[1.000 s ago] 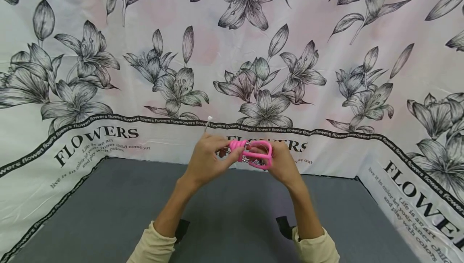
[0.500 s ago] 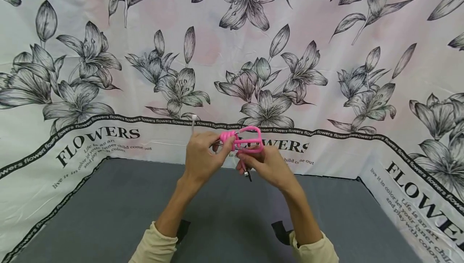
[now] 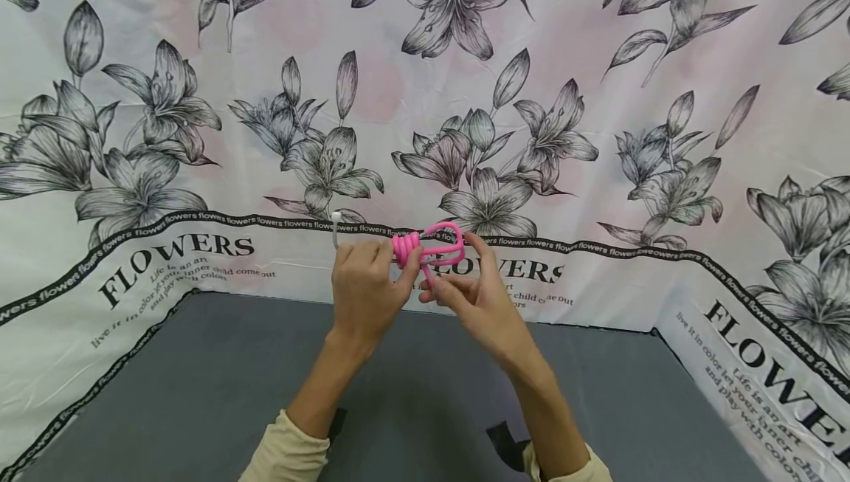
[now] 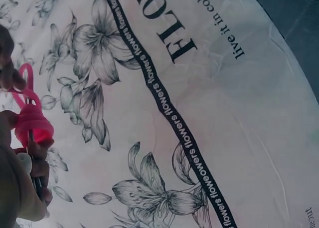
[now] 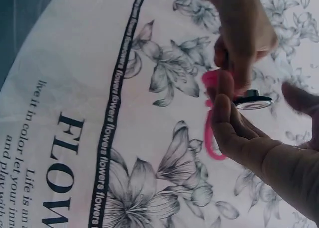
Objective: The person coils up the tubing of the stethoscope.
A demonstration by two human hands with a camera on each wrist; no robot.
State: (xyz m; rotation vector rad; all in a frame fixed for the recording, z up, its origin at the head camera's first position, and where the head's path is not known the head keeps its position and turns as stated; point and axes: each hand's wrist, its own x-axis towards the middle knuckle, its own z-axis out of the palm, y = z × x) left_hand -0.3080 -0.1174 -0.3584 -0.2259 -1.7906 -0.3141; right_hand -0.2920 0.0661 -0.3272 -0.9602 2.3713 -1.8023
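Held up over the table is a stethoscope with pink tubing (image 3: 406,248), wound in several turns round its metal ear tubes. My left hand (image 3: 365,290) grips the ear-tube end, thumb against the coil. One ear tube with a white ear tip (image 3: 336,216) sticks up above the knuckles. On the other side of the coil, a pink loop (image 3: 460,244) reaches toward my right hand (image 3: 488,308), whose thumb and fingers pinch the tubing just below it. In the right wrist view the round metal chestpiece (image 5: 254,103) shows by the right fingers; the head view hides it.
A dark grey table (image 3: 412,393) lies below the hands. Behind it hangs a white cloth (image 3: 265,172) printed with lilies and a black lettered band. The same cloth rises along the left and right sides.
Both hands have shifted left with the stethoscope. The right hand has left the far end of the loop, brought the chestpiece end below, and now pinches the tubing close to the coil.
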